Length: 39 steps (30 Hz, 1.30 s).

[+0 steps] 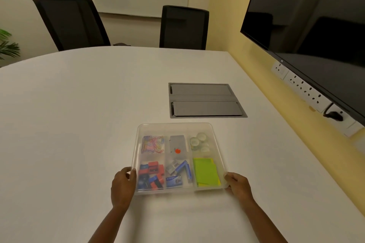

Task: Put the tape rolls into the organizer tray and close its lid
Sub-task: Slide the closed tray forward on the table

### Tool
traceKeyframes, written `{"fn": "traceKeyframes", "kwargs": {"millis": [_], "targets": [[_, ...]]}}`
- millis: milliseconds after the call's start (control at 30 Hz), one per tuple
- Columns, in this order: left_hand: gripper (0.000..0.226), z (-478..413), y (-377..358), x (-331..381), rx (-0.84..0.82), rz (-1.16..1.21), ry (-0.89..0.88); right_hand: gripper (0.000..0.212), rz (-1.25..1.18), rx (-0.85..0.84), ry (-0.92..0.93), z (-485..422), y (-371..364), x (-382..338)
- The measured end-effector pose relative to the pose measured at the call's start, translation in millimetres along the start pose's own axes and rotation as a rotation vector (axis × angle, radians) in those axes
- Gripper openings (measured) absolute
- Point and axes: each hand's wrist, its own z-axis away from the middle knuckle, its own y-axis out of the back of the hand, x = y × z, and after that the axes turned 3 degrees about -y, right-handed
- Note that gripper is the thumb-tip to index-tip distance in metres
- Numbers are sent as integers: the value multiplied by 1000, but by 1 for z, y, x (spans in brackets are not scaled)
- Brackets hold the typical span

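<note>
A clear plastic organizer tray (138, 136) lies on the white table in front of me, with a translucent lid (177, 127) over it. Through the lid I see several clear tape rolls (199, 141) in the far right compartment. My left hand (123, 185) grips the lid's near left corner. My right hand (238, 185) grips its near right corner. The other compartments hold coloured paper clips (152, 144), red and blue binder clips (151, 175), staple boxes (177, 171) and green and yellow sticky notes (205, 171).
A grey cable hatch (205, 100) is set flush into the table behind the tray. Two black chairs (183, 27) stand at the far edge. On the yellow wall at the right hang a dark screen (308, 25) and a row of sockets (308, 92).
</note>
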Motion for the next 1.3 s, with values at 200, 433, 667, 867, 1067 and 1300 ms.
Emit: {"fn": "traceKeyframes", "kwargs": {"millis": [200, 433, 667, 867, 1067, 1300], "targets": [[28, 13, 3, -7, -7, 69, 26, 9, -415, -81, -149, 16, 2, 11], [27, 18, 6, -10, -57, 241, 127, 19, -450, -66, -162, 15, -1, 13], [28, 21, 25, -7, -211, 582, 370, 24, 19, 25, -61, 12, -5, 9], [30, 23, 35, -8, -296, 691, 436, 46, 542, 107, 369, 28, -18, 5], [29, 26, 30, -14, -259, 665, 409, 43, 588, 113, 434, 31, -16, 15], [27, 24, 27, -15, -271, 625, 412, 43, 646, 111, 423, 32, -14, 16]]}}
